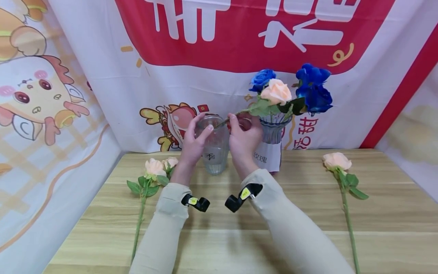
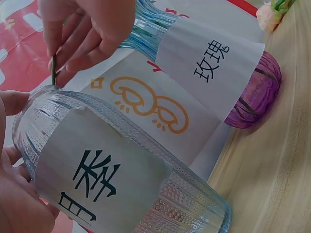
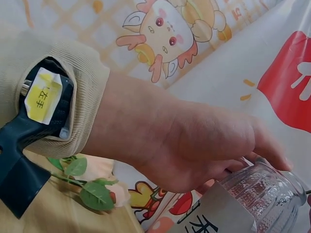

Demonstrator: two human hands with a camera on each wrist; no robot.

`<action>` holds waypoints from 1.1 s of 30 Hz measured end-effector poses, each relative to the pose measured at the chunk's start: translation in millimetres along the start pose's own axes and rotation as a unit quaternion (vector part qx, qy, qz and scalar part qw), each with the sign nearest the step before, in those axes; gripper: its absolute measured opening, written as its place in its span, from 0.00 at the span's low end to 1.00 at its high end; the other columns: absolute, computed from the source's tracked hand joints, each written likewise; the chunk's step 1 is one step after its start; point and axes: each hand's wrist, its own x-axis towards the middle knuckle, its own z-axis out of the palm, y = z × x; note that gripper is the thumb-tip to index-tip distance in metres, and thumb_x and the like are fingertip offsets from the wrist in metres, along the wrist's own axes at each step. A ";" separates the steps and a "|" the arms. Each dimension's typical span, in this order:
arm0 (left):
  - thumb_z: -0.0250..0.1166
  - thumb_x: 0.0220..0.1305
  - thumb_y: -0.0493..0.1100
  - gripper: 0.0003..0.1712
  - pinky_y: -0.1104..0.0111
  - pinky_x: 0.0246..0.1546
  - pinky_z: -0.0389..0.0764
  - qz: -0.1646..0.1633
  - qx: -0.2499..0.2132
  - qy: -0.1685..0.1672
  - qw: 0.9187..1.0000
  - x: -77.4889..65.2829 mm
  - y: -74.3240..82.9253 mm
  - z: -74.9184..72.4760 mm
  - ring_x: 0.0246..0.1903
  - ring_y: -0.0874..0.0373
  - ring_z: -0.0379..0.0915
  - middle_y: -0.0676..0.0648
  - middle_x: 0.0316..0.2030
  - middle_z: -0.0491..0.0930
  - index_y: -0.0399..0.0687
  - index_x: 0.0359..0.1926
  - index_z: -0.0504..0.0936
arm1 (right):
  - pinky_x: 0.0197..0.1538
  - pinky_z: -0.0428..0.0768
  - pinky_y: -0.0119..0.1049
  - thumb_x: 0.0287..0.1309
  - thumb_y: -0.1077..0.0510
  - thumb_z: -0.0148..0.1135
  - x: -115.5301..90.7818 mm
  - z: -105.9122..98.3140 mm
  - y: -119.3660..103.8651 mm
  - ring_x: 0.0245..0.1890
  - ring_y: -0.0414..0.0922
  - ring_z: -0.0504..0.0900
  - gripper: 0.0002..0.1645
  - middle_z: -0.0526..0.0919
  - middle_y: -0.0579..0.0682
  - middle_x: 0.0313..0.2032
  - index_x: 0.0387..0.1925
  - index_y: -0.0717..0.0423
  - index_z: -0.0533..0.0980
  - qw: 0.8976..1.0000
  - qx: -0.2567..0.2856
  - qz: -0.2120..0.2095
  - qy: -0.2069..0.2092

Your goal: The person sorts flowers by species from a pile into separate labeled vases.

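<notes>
Near the back of the table, my left hand (image 1: pixel 193 144) grips a clear ribbed glass vase (image 1: pixel 217 165) around its upper part. A white paper label (image 2: pixel 99 174) with black characters is on the vase. My right hand (image 1: pixel 245 140) pinches a thin green stem (image 2: pixel 54 70) whose lower end is at the vase mouth. The stem slants up to the right, seemingly to the peach rose (image 1: pixel 276 92), which overlaps the neighbouring vase in the head view. In the right wrist view, my left thumb lies at the rim of the glass vase (image 3: pixel 272 194).
A blue-and-purple glass vase (image 2: pixel 262 92) with blue roses (image 1: pixel 314 93) and a white label stands just right. Peach roses (image 1: pixel 154 167) lie on the table at left, and another peach rose (image 1: pixel 337 161) lies at right. A printed cloth (image 1: pixel 113 95) hangs behind.
</notes>
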 end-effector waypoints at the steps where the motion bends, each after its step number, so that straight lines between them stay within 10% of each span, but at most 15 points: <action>1: 0.63 0.77 0.46 0.35 0.51 0.77 0.69 0.001 0.002 0.000 1.000 0.3 -0.1 -0.1 0.74 0.50 0.65 0.47 0.76 0.68 0.53 0.79 0.65 | 0.47 0.89 0.38 0.67 0.60 0.72 0.4 1.2 0.3 0.43 0.44 0.89 0.12 0.91 0.52 0.44 0.49 0.55 0.80 1.000 -0.015 0.001 0.000; 14: 0.63 0.77 0.46 0.35 0.52 0.73 0.74 0.000 -0.002 -0.003 1.000 1.8 -0.7 0.0 0.70 0.49 0.69 0.46 0.75 0.68 0.52 0.80 0.64 | 0.50 0.86 0.37 0.66 0.56 0.74 7.2 12.6 4.7 0.48 0.41 0.89 0.09 0.79 0.51 0.59 0.46 0.50 0.84 0.997 -0.066 0.034 -0.005; 33: 0.63 0.77 0.45 0.36 0.51 0.75 0.71 0.008 -0.008 0.000 1.000 -0.1 1.0 -0.9 0.73 0.49 0.67 0.46 0.76 0.67 0.49 0.80 0.63 | 0.60 0.83 0.40 0.67 0.58 0.70 14.7 15.6 3.3 0.53 0.44 0.86 0.12 0.91 0.51 0.50 0.51 0.53 0.89 0.985 -0.114 0.116 -0.057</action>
